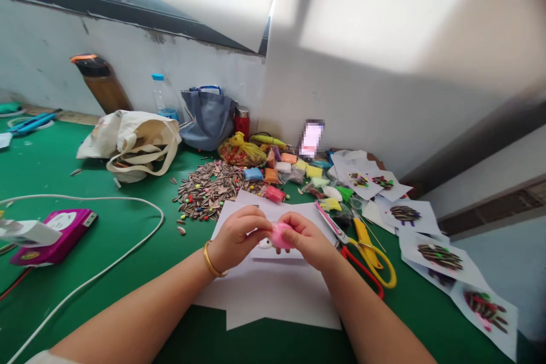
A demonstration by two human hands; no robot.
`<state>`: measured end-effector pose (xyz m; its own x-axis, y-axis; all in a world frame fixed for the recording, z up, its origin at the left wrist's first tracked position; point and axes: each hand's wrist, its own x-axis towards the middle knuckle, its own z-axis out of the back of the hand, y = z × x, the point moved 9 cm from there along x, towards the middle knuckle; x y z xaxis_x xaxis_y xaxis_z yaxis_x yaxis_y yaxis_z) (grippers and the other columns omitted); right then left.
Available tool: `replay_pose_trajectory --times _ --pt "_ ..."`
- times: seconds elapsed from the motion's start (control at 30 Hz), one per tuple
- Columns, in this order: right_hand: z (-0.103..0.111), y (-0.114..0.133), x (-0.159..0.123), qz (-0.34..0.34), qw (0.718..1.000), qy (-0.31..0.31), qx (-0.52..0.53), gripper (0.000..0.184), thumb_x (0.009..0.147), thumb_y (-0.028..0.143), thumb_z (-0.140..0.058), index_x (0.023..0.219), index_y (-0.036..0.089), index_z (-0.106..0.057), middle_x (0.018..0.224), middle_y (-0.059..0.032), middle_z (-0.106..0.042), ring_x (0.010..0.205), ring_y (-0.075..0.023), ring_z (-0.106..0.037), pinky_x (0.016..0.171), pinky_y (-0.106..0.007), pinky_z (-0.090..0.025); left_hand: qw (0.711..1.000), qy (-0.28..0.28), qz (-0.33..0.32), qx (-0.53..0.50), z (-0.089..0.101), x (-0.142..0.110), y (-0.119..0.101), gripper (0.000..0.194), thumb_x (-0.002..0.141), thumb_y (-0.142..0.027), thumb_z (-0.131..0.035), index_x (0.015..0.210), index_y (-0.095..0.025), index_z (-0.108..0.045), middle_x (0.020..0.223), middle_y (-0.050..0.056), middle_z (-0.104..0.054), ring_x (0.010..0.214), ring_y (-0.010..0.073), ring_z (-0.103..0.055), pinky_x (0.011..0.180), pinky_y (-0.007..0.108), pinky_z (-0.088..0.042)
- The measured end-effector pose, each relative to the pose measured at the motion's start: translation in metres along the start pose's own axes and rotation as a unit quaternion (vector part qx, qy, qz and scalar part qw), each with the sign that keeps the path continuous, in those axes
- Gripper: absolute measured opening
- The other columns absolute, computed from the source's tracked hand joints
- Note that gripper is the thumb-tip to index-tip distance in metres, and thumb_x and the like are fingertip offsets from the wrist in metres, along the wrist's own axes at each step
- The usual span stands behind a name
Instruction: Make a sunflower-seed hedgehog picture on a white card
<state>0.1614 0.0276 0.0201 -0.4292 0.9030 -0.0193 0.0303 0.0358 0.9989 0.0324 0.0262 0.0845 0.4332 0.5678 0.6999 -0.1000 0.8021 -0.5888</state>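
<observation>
- The pink lump (281, 235) sits between my two grips, over the middle of the white sheets (277, 290), its left edge at my left fingertips and its right side against my right fingers.
- My left grip (244, 236) is narrow, thumb and forefinger pinched together at the lump's edge.
- My right grip (307, 240) is closed around the other side, thumb laid along the near face and the fingers curled behind it.
- Whether the lump touches the paper under it, I cannot tell.
- Both my forearms reach forward from the lower corners and slant inward, so my wrists stand apart while my fingertips nearly meet.
- My left wrist, with a gold bracelet (209, 260) around it, is bent a little, the back of the hand turned up.
- Just below the lump I see part of a design with dark pieces (282, 250), mostly hidden by my hands.
- Beside my right wrist lie scissors (335, 224) and a yellow cutter (362, 239).
- Beyond my grips, a heap of striped seeds (209, 187) and a red packet (274, 194) rest on the green surface (239, 347).
</observation>
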Motion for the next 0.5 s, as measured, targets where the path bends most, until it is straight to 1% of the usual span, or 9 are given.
replay_pose_trajectory --times 0.1,0.27,0.4,0.5 --pt "0.003 0.000 0.000 0.007 1.000 -0.003 0.001 0.035 0.086 0.052 -0.062 0.092 0.019 -0.052 0.077 -0.0018 -0.064 0.065 -0.0144 -0.062 0.056 -0.024 -0.044 0.999 -0.005 0.032 0.000 0.001 0.001 0.003 0.008 0.088 -0.017 -0.061 0.089 -0.019 -0.068 0.080 0.004 -0.063 0.076 0.0144 -0.060 0.071 0.027 -0.051" --pt "0.005 -0.001 0.001 0.020 0.999 0.003 0.029 0.037 0.085 0.054 -0.062 0.094 0.020 -0.051 0.075 -0.0013 -0.065 0.061 -0.0150 -0.062 0.054 -0.025 -0.044 0.998 -0.003 0.050 -0.029 0.000 0.003 0.006 0.014 0.086 -0.021 -0.064 0.100 -0.020 -0.069 0.087 0.006 -0.067 0.083 0.0158 -0.063 0.076 0.029 -0.052" --pt "0.004 -0.002 0.001 0.015 1.000 0.000 0.012 0.037 0.085 0.054 -0.062 0.093 0.019 -0.051 0.076 -0.0020 -0.065 0.064 -0.0149 -0.062 0.055 -0.025 -0.044 0.997 -0.006 0.067 -0.043 0.000 0.004 0.010 0.006 0.085 -0.023 -0.066 0.089 -0.020 -0.070 0.081 0.004 -0.066 0.077 0.0151 -0.063 0.072 0.029 -0.052" --pt "0.003 -0.001 0.001 0.013 1.000 0.000 0.002 0.035 0.087 0.052 -0.061 0.093 0.019 -0.052 0.076 -0.0017 -0.064 0.063 -0.0142 -0.061 0.055 -0.025 -0.044 0.997 -0.020 0.072 -0.034 0.003 0.003 0.011 0.005 0.085 -0.023 -0.066 0.084 -0.019 -0.069 0.076 0.003 -0.065 0.072 0.0142 -0.061 0.068 0.028 -0.050"
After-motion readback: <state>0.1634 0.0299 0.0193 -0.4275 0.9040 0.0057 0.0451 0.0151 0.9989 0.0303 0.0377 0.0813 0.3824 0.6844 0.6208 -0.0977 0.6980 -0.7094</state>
